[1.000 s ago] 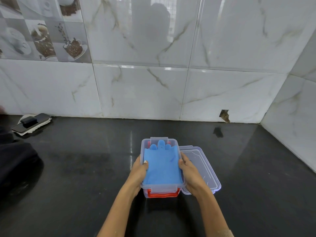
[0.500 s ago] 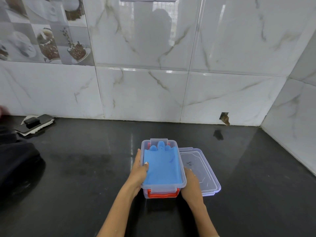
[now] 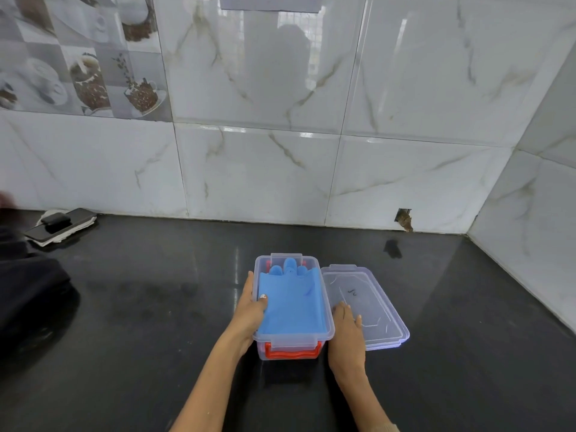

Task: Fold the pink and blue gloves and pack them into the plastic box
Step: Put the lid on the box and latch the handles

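A clear plastic box [image 3: 324,333] with a red handle stands on the black counter. The blue glove [image 3: 293,304] lies flat inside it, fingers pointing to the wall. The pink glove is not visible; a bit of red shows at the box's far end. My left hand [image 3: 251,310] holds the box's left wall, thumb over the rim on the glove. My right hand [image 3: 347,335] rests flat on the near left corner of the clear lid [image 3: 371,304], which lies beside the box on its right.
A phone with a small black item on a white cloth [image 3: 60,226] lies at the back left. A dark cloth-like mass [image 3: 28,291] fills the left edge. Tiled walls close the back and the right corner.
My right hand has left the box's right rim and moved right onto the lid. My left hand has stayed on the box's left side.
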A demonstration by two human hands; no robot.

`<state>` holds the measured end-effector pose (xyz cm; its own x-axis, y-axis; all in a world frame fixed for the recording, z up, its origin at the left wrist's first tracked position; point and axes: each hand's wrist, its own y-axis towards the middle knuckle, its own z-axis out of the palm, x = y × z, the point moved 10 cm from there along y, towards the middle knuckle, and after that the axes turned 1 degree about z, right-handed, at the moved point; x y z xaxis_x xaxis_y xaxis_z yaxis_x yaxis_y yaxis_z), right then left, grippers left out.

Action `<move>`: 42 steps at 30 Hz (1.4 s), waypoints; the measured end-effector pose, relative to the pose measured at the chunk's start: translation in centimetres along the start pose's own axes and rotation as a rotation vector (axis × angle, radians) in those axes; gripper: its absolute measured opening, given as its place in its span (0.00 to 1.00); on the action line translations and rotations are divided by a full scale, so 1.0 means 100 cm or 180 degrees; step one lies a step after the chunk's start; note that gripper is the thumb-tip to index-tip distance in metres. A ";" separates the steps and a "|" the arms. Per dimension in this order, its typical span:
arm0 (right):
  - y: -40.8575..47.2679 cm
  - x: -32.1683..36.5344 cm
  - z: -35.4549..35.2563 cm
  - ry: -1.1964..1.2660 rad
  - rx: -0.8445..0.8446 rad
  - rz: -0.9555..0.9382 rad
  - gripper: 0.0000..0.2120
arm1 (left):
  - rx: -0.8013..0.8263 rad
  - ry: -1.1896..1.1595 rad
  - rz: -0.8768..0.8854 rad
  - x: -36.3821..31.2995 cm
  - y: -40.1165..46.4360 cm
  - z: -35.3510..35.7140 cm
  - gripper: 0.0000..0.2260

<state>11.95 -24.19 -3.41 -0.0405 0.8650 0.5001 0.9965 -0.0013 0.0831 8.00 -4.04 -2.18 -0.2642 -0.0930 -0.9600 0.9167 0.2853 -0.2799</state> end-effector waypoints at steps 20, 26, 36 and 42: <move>0.008 0.026 -0.094 0.3178 -0.0611 0.0764 0.15 | 0.0012 -0.0183 0.0148 -0.001 0.000 -0.003 0.25; -0.002 0.038 -0.048 0.2558 -0.0138 0.0657 0.12 | -0.0281 -0.0985 -0.0017 0.011 -0.004 -0.009 0.23; -0.018 0.061 -0.054 0.1502 -0.0346 0.0305 0.17 | -0.0530 -0.0861 0.0223 0.001 -0.013 -0.016 0.07; -0.019 0.057 -0.054 0.1340 -0.0259 0.0347 0.17 | -0.0425 -0.0761 0.0235 -0.002 -0.022 -0.009 0.08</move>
<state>9.44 -21.98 3.91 0.0216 0.5778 0.8159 0.9883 -0.1354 0.0697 5.74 -3.84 -1.39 -0.1054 -0.2851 -0.9527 0.8791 0.4212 -0.2233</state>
